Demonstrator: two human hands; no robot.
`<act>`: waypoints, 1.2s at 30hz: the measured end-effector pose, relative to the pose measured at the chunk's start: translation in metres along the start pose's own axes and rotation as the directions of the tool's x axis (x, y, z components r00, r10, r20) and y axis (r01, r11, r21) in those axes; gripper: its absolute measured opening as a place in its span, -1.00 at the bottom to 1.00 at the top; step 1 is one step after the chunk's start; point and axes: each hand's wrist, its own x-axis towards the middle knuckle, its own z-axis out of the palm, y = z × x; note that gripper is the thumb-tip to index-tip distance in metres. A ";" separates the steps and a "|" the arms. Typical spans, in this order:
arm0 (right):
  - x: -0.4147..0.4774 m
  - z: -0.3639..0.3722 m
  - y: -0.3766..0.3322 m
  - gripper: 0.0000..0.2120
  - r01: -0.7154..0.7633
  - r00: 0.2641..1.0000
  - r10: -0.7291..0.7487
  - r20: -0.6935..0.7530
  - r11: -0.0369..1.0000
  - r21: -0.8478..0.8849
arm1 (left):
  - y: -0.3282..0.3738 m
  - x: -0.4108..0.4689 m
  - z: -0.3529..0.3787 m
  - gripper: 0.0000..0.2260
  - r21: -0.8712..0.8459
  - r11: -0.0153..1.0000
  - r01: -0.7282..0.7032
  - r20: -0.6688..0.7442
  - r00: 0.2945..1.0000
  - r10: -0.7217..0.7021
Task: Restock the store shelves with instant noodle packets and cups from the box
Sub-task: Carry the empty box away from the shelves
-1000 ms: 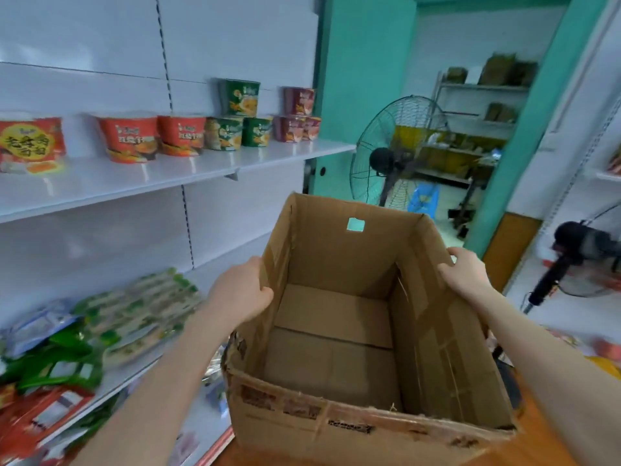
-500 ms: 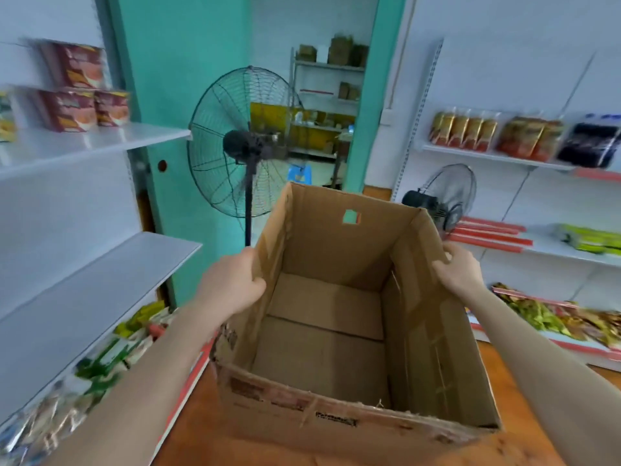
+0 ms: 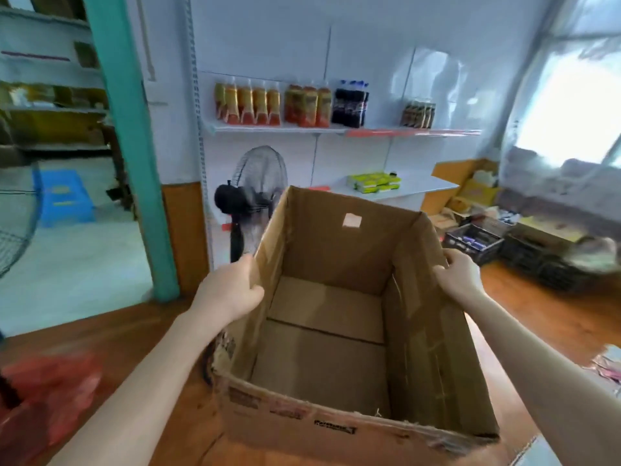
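Left hand (image 3: 232, 290), right hand (image 3: 458, 275) grip cardboard box (image 3: 336, 257) walls (inside bare).

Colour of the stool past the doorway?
Blue; the stool shows in the head view, slightly blurred.

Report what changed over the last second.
The person turned to the right, carrying the cardboard box along; it now faces the drinks shelf. Unchanged: the left hand and right hand still grip the box's side walls, and the box is empty.
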 end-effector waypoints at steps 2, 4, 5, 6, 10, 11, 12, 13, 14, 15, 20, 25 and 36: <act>0.025 -0.010 0.021 -0.66 -0.060 0.997 0.059 -0.059 0.998 -0.028 | 0.019 0.043 0.025 -0.54 -0.044 0.997 -0.068 0.046 0.996 0.070; 0.054 -0.018 0.042 -0.66 -0.115 0.988 0.110 -0.106 0.993 -0.040 | 0.041 0.083 0.050 -0.58 -0.063 0.990 -0.126 0.079 0.988 0.131; 0.069 -0.021 0.053 -0.65 -0.141 0.983 0.135 -0.123 0.989 -0.042 | 0.053 0.102 0.063 -0.61 -0.069 0.986 -0.151 0.095 0.983 0.157; 0.085 -0.024 0.064 -0.65 -0.165 0.978 0.158 -0.136 0.985 -0.041 | 0.067 0.120 0.075 -0.63 -0.075 0.982 -0.171 0.112 0.978 0.178; 0.155 -0.034 0.107 -0.66 -0.241 0.957 0.230 -0.175 0.969 -0.049 | 0.123 0.197 0.122 -0.65 -0.081 0.968 -0.239 0.154 0.956 0.249; 0.171 -0.037 0.116 -0.65 -0.259 0.951 0.244 -0.188 0.964 -0.057 | 0.137 0.217 0.132 -0.65 -0.083 0.961 -0.262 0.161 0.949 0.273; 0.188 -0.041 0.124 -0.65 -0.271 0.947 0.253 -0.198 0.960 -0.066 | 0.152 0.236 0.141 -0.65 -0.085 0.957 -0.278 0.170 0.942 0.288; 0.205 -0.045 0.132 -0.65 -0.282 0.942 0.263 -0.208 0.957 -0.071 | 0.166 0.255 0.150 -0.63 -0.088 0.953 -0.289 0.177 0.937 0.300; 0.222 -0.050 0.138 -0.64 -0.297 0.935 0.275 -0.224 0.952 -0.070 | 0.181 0.274 0.157 -0.61 -0.097 0.948 -0.301 0.179 0.932 0.315; 0.238 -0.055 0.144 -0.64 -0.312 0.927 0.287 -0.243 0.947 -0.072 | 0.194 0.291 0.164 -0.58 -0.115 0.942 -0.316 0.177 0.926 0.332; 0.311 -0.070 0.178 -0.62 -0.371 0.891 0.327 -0.314 0.924 -0.088 | 0.257 0.376 0.202 -0.52 -0.159 0.900 -0.406 0.165 0.888 0.430; 0.390 -0.075 0.212 -0.61 -0.435 0.843 0.372 -0.389 0.897 -0.083 | 0.319 0.474 0.250 -0.59 -0.191 0.844 -0.501 0.196 0.823 0.533; 0.536 -0.108 0.293 -0.64 -0.576 0.674 0.473 -0.567 0.817 -0.004 | 0.485 0.652 0.341 -0.52 -0.266 0.667 -0.696 0.180 0.644 0.744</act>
